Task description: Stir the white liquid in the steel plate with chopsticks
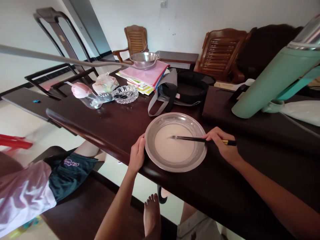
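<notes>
right hand (221, 142) closed on slim black chopsticks (191, 138), left hand (137, 152) half-curled against round silver metal bowl (176, 167) — pale liquid (172, 150) looked mostly mixed imo, prob bit left

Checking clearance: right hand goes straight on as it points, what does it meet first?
Right hand: likely the right rim of the metal dish; fingertips overlap it in view, touching or just above is unclear.

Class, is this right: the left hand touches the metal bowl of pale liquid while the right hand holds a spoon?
Not quite: the head view shows the right hand holding black chopsticks, not a spoon. The left hand does touch the metal bowl.
</notes>
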{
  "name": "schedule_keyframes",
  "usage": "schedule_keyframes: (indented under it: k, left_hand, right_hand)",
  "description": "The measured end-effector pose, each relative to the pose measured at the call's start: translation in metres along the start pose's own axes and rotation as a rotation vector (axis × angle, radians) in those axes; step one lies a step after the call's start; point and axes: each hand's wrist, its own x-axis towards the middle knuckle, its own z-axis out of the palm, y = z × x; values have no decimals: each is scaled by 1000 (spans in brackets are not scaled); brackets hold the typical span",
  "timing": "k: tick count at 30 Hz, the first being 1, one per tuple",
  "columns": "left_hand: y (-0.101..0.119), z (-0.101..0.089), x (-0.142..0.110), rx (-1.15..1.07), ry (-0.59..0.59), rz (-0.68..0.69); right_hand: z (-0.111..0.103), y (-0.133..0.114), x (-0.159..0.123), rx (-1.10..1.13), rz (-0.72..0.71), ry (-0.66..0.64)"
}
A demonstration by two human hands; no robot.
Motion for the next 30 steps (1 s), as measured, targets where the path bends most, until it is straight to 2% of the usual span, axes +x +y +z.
schedule_keyframes:
  k: [2,7,11,16,21,24,26,30]
  left_hand:
    - [0,0,0,1,-8,-1]
    - [-1,0,0,-10,-5,-1]
    - [0,0,0,-11,-14,3]
    - [0,0,0,4,-5,1]
    - [1,0,0,12,-12,4]
    - [1,0,0,11,-13,-1]
    - [1,0,0,11,-3,-2]
    - [0,0,0,6,-9,0]
  right_hand:
    - [0,0,0,36,40,62]
    - [3,1,-2,-8,-28,-40]
    - [1,5,-3,38,2,88]
    - [2,2,-4,27,-14,-60]
    - [3,-1,-3,46,33,71]
    - [3,-2,-4,62,9,-46]
    - [3,-2,-4,14,-3,-78]
    - [1,1,-3,53,46,59]
